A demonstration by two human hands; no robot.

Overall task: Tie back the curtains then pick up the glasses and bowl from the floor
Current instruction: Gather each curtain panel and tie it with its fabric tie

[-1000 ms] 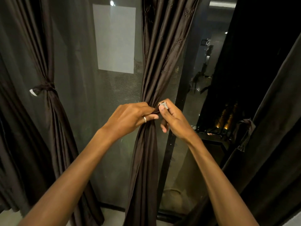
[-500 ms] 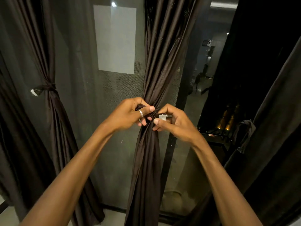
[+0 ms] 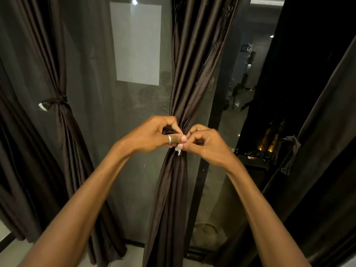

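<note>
A dark brown curtain [image 3: 194, 60] hangs in the middle, gathered into a narrow bunch at waist height. My left hand [image 3: 154, 134], with a ring on one finger, grips the dark tie-back [image 3: 168, 131] on the bunch's left side. My right hand [image 3: 207, 143] pinches the tie's other end, whose white tag [image 3: 178, 150] shows between the fingertips. Both hands meet in front of the bunch. No glasses or bowl are in view.
A second curtain [image 3: 63, 132] on the left is bound with a knotted tie [image 3: 55, 101]. A third curtain [image 3: 317, 151] on the right has a loose tie [image 3: 289, 151] hanging from it. Behind is a dark glass door [image 3: 134, 105] with a white sheet [image 3: 136, 43].
My right hand came down from beside the bunch and brought the white-tagged end in to my left fingertips. Both hands dropped a little and closed together on the tie.
</note>
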